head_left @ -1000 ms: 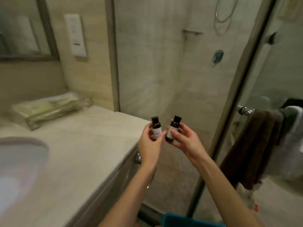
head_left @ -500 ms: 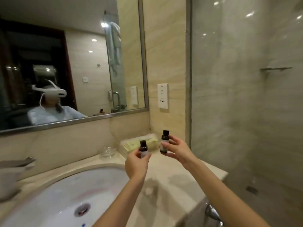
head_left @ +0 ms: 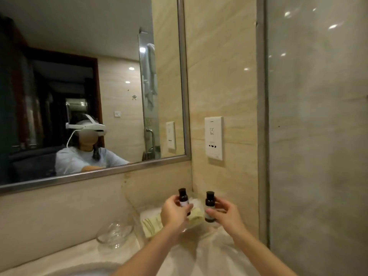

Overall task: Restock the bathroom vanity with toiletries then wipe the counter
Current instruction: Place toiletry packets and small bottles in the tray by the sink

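My left hand (head_left: pixel 173 213) grips a small dark toiletry bottle (head_left: pixel 183 198) with a black cap and white label, held upright. My right hand (head_left: pixel 225 215) grips a second dark bottle (head_left: pixel 210 206) of the same kind, also upright. Both bottles hang over the back right corner of the pale stone counter (head_left: pixel 201 253), just above a clear tray (head_left: pixel 139 224) that holds pale green wrapped amenity packets (head_left: pixel 153 224). The two bottles are a hand's width apart and touch nothing else.
A clear glass bowl (head_left: pixel 115 233) sits on the counter left of the tray. The sink rim (head_left: pixel 79 268) shows at the bottom left. A wall mirror (head_left: pixel 89 86) spans the back, a white socket plate (head_left: pixel 213 138) is on the side wall, and shower glass (head_left: pixel 318 136) stands at right.
My view has swung left and closer to the corner. Both hands have carried the bottles forward, from over the counter's middle to just above the amenity tray.
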`<move>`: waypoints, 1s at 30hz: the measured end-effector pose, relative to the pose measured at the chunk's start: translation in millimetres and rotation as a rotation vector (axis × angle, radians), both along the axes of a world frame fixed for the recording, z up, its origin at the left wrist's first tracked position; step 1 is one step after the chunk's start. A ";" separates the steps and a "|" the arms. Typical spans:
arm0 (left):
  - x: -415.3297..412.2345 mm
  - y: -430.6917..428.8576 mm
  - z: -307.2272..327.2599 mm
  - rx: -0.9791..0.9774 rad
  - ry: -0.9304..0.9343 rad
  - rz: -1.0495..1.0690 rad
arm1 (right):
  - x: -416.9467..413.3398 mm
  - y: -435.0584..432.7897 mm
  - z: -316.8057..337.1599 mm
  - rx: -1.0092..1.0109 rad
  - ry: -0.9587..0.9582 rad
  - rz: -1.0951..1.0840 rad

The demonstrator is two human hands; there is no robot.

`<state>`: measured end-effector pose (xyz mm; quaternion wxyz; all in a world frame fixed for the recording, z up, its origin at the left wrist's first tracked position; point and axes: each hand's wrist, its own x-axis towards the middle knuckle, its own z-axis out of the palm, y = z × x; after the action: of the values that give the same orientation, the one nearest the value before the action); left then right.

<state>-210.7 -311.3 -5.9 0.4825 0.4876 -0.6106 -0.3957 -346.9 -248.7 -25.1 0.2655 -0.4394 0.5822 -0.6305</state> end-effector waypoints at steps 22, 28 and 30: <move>-83.2 -150.7 -34.3 -0.077 -0.125 0.106 | -18.2 -134.7 -23.3 -0.023 0.569 -0.254; -85.7 -156.6 -31.8 -0.051 -0.127 0.161 | -14.9 -143.9 -19.8 0.090 0.824 -0.365; -85.5 -157.8 -32.4 -0.057 -0.114 0.151 | -13.1 -144.7 -16.1 0.129 0.900 -0.385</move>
<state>-296.2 -469.0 -38.3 0.4887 0.5401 -0.6098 -0.3124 -360.0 -393.4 -41.2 -0.1068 -0.5352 0.7476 -0.3784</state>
